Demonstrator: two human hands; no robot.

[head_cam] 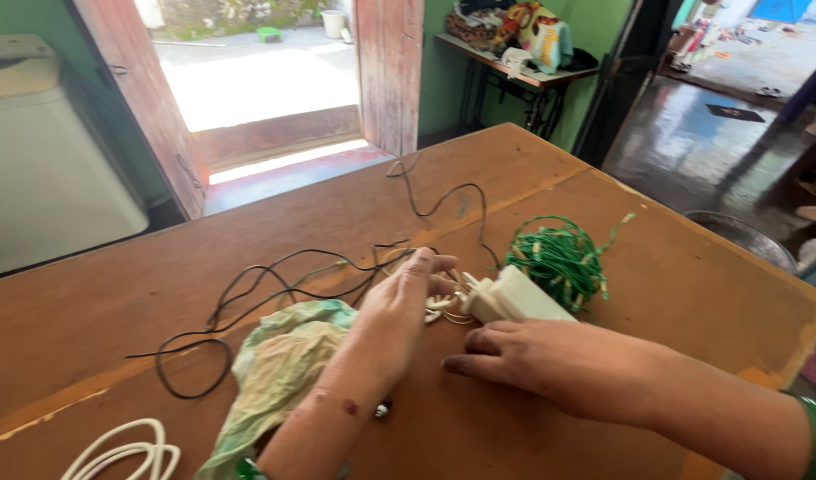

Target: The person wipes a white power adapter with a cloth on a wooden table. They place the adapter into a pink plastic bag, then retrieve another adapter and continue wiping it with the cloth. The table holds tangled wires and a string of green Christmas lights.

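A white box (519, 298) with cream wires (448, 307) bunched at its 9 o'clock end lies mid-bench (603, 213). The left hand (394, 307) is curled loosely, its fingertips pinching those wires. The right hand (537, 356) is laid flat and open at the box's 6 o'clock, holding nothing. A green light string (559, 258) is heaped at 1 o'clock, a black cable (248, 293) trails at 9. The box is judged light and rigid, best taken by its sides; the thin, limp wires tangle easily.

Bare tabletop (603, 427) — wires (274, 284) leftward
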